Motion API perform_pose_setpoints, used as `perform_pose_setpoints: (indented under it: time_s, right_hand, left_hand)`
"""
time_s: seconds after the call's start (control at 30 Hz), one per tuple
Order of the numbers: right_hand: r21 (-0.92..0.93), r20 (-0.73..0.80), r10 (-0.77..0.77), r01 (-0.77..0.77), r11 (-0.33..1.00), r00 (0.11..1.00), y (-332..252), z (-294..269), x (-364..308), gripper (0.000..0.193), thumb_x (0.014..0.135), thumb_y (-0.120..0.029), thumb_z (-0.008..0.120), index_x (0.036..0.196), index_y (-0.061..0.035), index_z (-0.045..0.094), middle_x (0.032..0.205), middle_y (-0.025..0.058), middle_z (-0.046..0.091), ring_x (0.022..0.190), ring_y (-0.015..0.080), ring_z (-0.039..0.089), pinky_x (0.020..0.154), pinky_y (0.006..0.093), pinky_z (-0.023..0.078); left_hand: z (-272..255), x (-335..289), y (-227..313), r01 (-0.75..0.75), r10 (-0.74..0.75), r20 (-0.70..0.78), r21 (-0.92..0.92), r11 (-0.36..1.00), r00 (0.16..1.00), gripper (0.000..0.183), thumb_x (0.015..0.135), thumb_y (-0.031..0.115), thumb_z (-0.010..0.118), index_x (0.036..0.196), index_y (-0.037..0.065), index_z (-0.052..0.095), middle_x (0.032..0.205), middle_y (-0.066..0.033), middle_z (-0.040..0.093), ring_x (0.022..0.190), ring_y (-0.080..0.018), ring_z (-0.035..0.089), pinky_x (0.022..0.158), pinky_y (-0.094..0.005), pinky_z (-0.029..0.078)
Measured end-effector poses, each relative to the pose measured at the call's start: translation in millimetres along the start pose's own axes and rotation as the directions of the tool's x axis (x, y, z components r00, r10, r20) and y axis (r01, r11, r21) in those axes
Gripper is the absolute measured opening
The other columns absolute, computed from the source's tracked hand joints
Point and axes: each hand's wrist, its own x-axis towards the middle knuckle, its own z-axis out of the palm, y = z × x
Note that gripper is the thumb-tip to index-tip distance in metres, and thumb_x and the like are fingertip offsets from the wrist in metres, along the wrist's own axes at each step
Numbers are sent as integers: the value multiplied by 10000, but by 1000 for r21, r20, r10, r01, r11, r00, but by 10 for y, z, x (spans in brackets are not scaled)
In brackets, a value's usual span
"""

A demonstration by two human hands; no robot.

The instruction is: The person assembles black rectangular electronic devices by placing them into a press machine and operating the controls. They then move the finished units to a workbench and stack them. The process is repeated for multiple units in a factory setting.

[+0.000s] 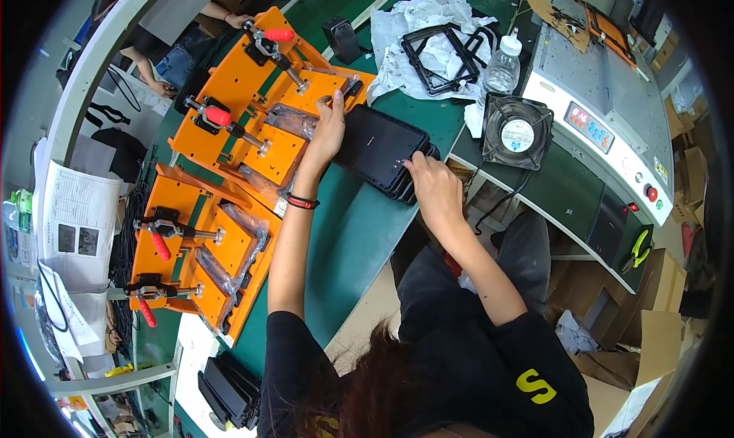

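Observation:
A flat black rectangular panel [380, 141] lies on top of a stack of similar black frames on the green table. My left hand [329, 130] is at the panel's left edge, its visible fingers stretched away from me. Part of that hand's grip is hidden, and I see nothing held in it. At the panel's near right corner, my right hand [436, 187] has thumb and finger pinched together. Whatever small thing may be between those fingertips is too small to name.
Orange clamping fixtures [277, 159] with red-handled toggle clamps stand left. Beyond the stack, black frames [441, 59] lie on white cloth beside a clear bottle [503, 69]. A fan [518, 132] and a machine with a lit display [589, 127] are right. Another person's hand [238, 20] touches a fixture.

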Motion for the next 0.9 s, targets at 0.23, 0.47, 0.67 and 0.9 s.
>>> perform_pose_setpoints:
  time_s: [0.23, 0.47, 0.67, 0.9]
  right_hand:
    - [63, 67, 149, -153, 986, 987, -54, -245, -23, 254, 881, -242, 584, 868, -18, 464, 665, 177, 583, 602, 349, 616, 489, 416, 494]
    - [546, -337, 32, 168, 821, 941, 288, -1213, -129, 441, 786, -28, 630, 1180, 11, 433, 1137, 191, 533, 993, 355, 557, 852, 404, 466]
    - [189, -675, 98, 42, 981, 731, 1655, -2633, -1008, 485, 737, -11, 647, 1175, -43, 442, 1164, 197, 490, 1071, 364, 515, 885, 406, 452]
    - [-390, -918, 96, -919, -52, 385, 2059, -5175, -3200, 223, 798, -37, 596, 1007, -19, 521, 956, 138, 570, 881, 327, 563, 736, 409, 471]
  left_hand:
    - [13, -99, -320, -331, 392, -138, 330, 884, 910, 353, 1010, 205, 293, 1163, -89, 415, 1151, -357, 398, 1087, -437, 413, 957, -424, 329]
    - [1102, -1378, 1111, -501, 366, -363, -425, 754, 857, 447, 1007, 362, 301, 1224, -23, 367, 1144, -188, 520, 1075, -261, 513, 980, -388, 377]
    - [2706, -1809, 1595, -560, 685, 113, -489, 669, 720, 310, 1005, 194, 301, 1162, -42, 428, 1008, -171, 571, 933, -230, 558, 882, -353, 429]
    - [3836, -1441, 1813, -471, 685, 272, -556, 685, 675, 335, 1016, 228, 329, 1142, -47, 474, 931, -149, 579, 863, -207, 557, 813, -321, 452]
